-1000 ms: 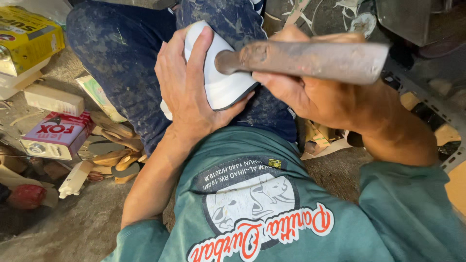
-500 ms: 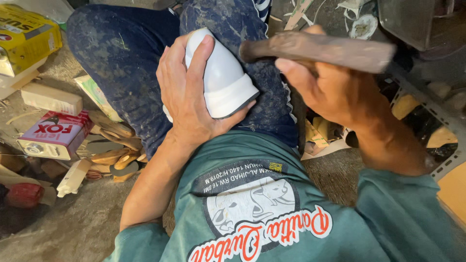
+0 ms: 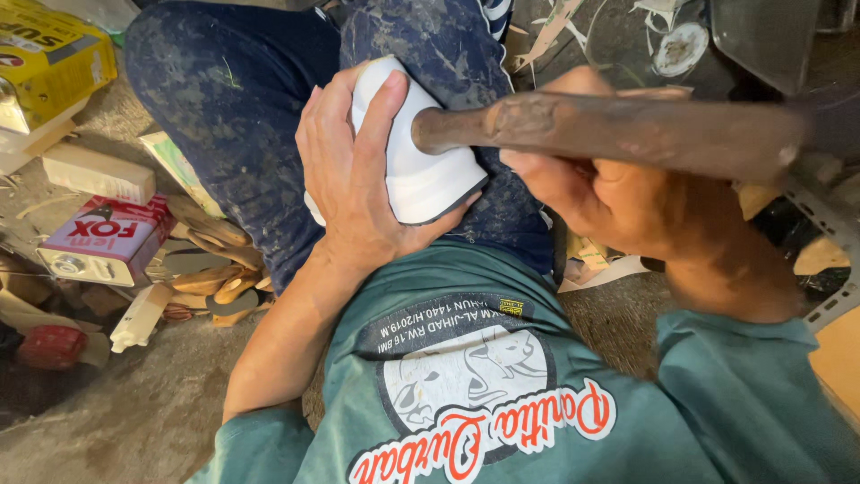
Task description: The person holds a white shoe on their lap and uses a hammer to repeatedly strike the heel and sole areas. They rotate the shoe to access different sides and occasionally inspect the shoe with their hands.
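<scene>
- Gripped tight in the right hand (image 3: 618, 202) is a hammer (image 3: 618, 134); the fingers wrap the underside of its rusty brown body and nothing else is in that hand.
- Left hand (image 3: 354, 184) is clamped round a white piece (image 3: 412, 166), thumb and fingers spread over its left flank and top, palm under its near edge.
- White piece rests on the person's knee, against the dark speckled trousers (image 3: 224, 116); it is rounded at the far end and has a flat, dark-rimmed near edge.
- Hammer lies to the right of the white piece, its long axis running nearly level from right to left; its rounded end touches, or all but touches, the right face of the white piece, just beside the left fingertips.
- Long axis of the white piece runs from the near edge up and away, so the hammer crosses it rather than lies along it.
- Left hand is the nearer to the white piece, being on it; the right hand is just beside it, under the hammer.
- Left of the white piece, on the floor: a red box (image 3: 112, 237), a yellow box (image 3: 54, 58), a pale bar (image 3: 98, 172), tan offcuts (image 3: 215, 278).
- Count: one hammer, one white piece, two boxes; the offcuts are several, overlapping too much to count.
</scene>
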